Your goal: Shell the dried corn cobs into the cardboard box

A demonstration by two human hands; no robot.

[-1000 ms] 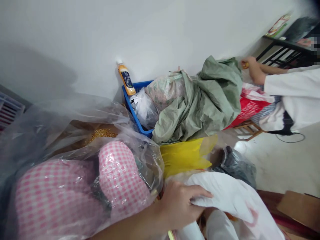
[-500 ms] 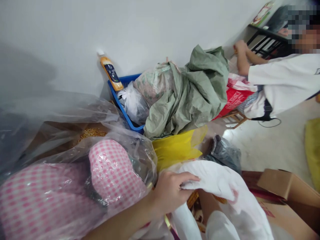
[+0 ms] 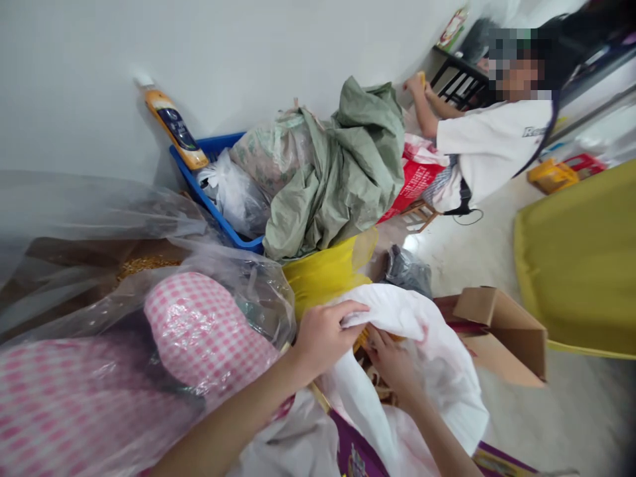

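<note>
My left hand [image 3: 325,334] pinches the rim of a white cloth-like bag [image 3: 447,358], holding its mouth up. Down inside that bag, my right hand [image 3: 395,364] has its fingers closed over a yellow corn cob [image 3: 362,339]; the fingertips are partly hidden. Brown, cob-like pieces [image 3: 385,391] lie deeper in the bag, under and beside my right wrist. The bag stands against a purple printed box or bag [image 3: 360,444]. To its left are clear plastic and a pink checked cloth bundle [image 3: 199,331].
A blue crate [image 3: 223,228] holds bags and an orange bottle [image 3: 176,129] by the wall. A green sheet [image 3: 342,179] and yellow bag [image 3: 322,271] lie ahead. An open carton [image 3: 507,338] and a yellow-green covered object [image 3: 581,258] stand right. Another person [image 3: 491,139] sits beyond.
The view has swung to the right, showing more of the other person and the yellow-green object. My right hand shows more fully in the bag. My left hand keeps its hold on the rim.
</note>
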